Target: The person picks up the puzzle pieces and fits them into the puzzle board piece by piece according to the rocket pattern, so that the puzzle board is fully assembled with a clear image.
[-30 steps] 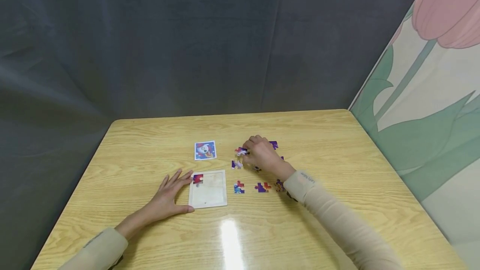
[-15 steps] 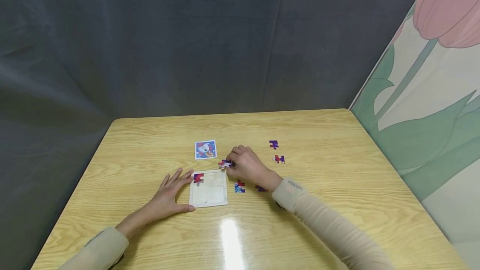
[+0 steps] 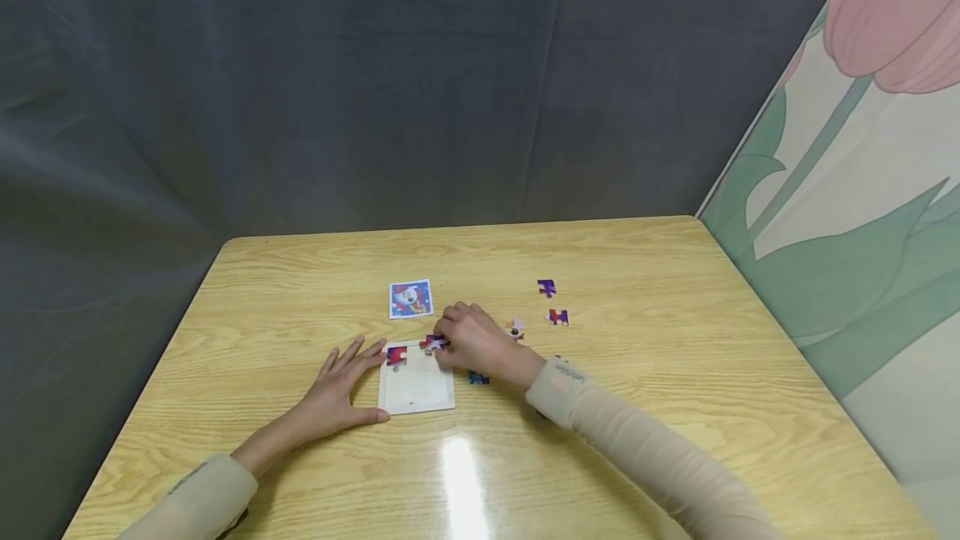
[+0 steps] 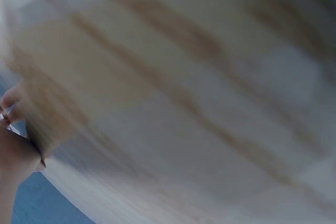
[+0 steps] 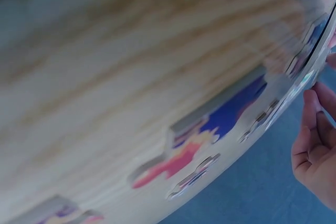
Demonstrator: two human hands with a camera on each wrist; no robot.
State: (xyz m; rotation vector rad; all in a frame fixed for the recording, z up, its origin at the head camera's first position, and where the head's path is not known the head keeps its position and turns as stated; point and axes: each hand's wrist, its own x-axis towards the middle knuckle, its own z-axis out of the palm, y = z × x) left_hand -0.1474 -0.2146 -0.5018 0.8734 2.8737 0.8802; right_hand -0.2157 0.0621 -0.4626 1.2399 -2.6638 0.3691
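A square white puzzle tray (image 3: 416, 394) lies on the table with a red and purple puzzle piece (image 3: 397, 356) in its upper left corner. My left hand (image 3: 333, 397) is spread along the tray's left side, thumb at the lower corner and fingertips at the upper one. Over the tray's upper right part, my right hand (image 3: 476, 344) pinches another puzzle piece (image 3: 431, 343), red, purple and white. The right wrist view shows that hand (image 5: 320, 145) at the edge with its fingers bent. The left wrist view catches only part of the left hand (image 4: 16, 153).
A small picture card (image 3: 411, 299) lies behind the tray. Loose pieces are scattered on the right: a purple one (image 3: 547, 287), a red and purple one (image 3: 558, 317), a white one (image 3: 515, 328) and a blue one (image 3: 478, 377). The right sleeve (image 3: 600, 415) hides others.
My right hand has picked up a piece from the loose ones and carried it left and nearer, to the tray's upper right. The left hand stays in place.
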